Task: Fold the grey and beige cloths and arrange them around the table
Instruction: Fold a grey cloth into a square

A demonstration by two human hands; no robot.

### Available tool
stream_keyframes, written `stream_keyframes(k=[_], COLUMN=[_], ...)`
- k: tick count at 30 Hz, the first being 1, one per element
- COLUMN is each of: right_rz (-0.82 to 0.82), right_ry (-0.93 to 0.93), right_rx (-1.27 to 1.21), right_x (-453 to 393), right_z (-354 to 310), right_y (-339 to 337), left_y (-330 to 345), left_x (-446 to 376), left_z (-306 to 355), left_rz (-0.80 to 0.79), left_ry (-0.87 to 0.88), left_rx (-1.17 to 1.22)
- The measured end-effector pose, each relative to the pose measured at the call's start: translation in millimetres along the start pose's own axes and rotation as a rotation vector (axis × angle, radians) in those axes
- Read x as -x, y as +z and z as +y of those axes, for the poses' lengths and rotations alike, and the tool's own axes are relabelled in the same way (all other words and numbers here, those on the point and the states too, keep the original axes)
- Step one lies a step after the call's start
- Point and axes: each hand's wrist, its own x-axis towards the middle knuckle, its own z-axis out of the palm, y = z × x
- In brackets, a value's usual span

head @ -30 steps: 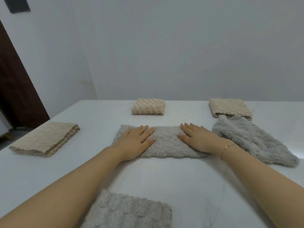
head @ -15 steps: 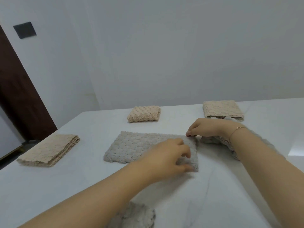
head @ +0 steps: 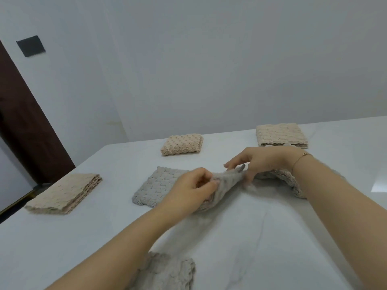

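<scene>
You're mid-fold on the grey cloth (head: pixel 159 186): your left hand (head: pixel 189 190) and right hand (head: pixel 261 162) each pinch its raised right edge. Next, I'd judge, carry that edge leftward and lay it square on the table (head: pixel 272 237)

Counter (head: pixel 272 237): smooth white stone look, faint grey veining, slight gloss with a glare patch far right. Grey cloth (head: pixel 159 185): soft, nubby basket-weave pile, matt. Beige cloths (head: pixel 65 193) (head: pixel 182 144) (head: pixel 280 133): same knobbly texture, matt. Wall (head: pixel 209 59): flat matt paint. Bracelet (head: pixel 302 155): thin shiny metal chain.
</scene>
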Motion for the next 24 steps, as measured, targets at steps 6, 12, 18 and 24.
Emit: stream_keyframes(k=[6, 12, 18, 24], right_rz=[0.083, 0.344, 0.403, 0.328], right_ry=[-0.214, -0.244, -0.217, -0.172], right_rx=[-0.482, -0.705, -0.662, -0.628], right_x=[-12, -34, -50, -74], right_z=[-9, -38, -58, -77], right_y=[15, 41, 65, 61], left_y=[-40, -69, -72, -95], left_x=[9, 19, 28, 27], left_z=[-15, -37, -65, -81], left_rz=[0.153, 0.255, 0.28, 0.441], left_ry=[-0.22, -0.115, -0.179, -0.15], left_rx=[0.668, 0.656, 0.759, 0.684])
